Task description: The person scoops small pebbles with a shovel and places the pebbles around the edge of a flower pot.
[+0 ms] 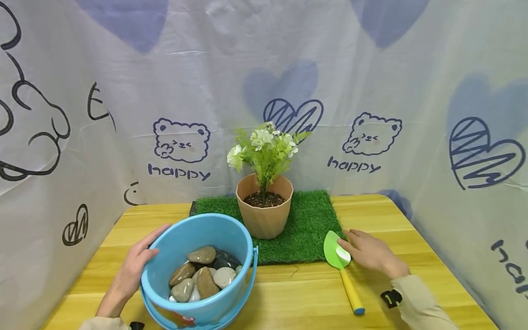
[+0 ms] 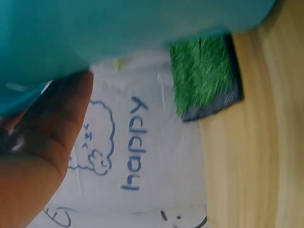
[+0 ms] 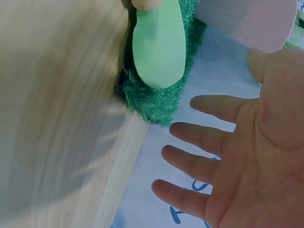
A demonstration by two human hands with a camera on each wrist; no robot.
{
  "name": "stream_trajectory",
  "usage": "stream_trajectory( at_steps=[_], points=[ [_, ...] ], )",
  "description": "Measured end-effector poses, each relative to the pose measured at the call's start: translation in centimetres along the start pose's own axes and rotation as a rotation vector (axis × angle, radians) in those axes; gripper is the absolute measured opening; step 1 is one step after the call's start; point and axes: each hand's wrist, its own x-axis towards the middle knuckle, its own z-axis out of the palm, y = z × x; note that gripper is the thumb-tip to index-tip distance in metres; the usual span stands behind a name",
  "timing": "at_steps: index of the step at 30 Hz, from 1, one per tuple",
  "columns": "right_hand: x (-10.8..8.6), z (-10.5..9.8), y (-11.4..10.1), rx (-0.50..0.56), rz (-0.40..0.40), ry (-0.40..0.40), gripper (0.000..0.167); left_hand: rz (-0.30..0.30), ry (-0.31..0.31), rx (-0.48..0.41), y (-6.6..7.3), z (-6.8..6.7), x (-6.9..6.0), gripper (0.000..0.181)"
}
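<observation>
A blue bucket point(image 1: 235, 295) full of stones point(image 1: 207, 283), brown, grey, white and dark, stands at the table's left. My left hand point(image 1: 133, 269) lies against its left side, fingers rather straight along the outer wall and thumb at the rim. In the left wrist view, the fingers point(image 2: 71, 104) touch the bucket wall point(image 2: 118, 33); the thumb cannot be made out. On the right lies a toy shovel point(image 1: 351, 291) with a green blade and yellow handle, its blade over the mat's corner. Beside that blade, my right hand point(image 1: 373, 252) is spread and holds nothing.
A tan flowerpot point(image 1: 264, 220) with white flowers point(image 1: 261, 140) and dark soil stands on a green grass mat point(image 1: 309, 220) at the back. Printed white cloth point(image 1: 231, 68) hangs behind and beside the wooden table point(image 1: 297, 298). The bucket's blue handle point(image 1: 252, 284) hangs down in front.
</observation>
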Motion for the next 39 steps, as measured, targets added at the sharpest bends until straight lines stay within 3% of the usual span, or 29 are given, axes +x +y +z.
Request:
stream_trajectory(
  at_steps=[5,13,19,30,39],
  points=[
    [-0.3,0.1,-0.3,0.047,-0.019,0.035,0.065,0.014,0.069,-0.034,-0.2,0.6,-0.1,0.061],
    [-0.9,0.6,0.2,0.055,-0.012,0.082,0.055,-0.002,0.078,-0.084,-0.2,1.6,0.4,0.060],
    [-0.6,1.0,0.2,0.050,-0.035,0.125,0.030,0.000,0.082,-0.099,-0.1,1.7,0.4,0.060],
    [0.0,1.4,-0.4,0.085,-0.065,0.048,0.013,0.022,0.082,-0.078,0.2,2.6,1.0,0.061],
    [-0.2,1.7,-0.5,0.089,-0.151,-0.003,0.008,0.041,0.095,-0.073,0.5,3.5,1.4,0.062]
  ],
)
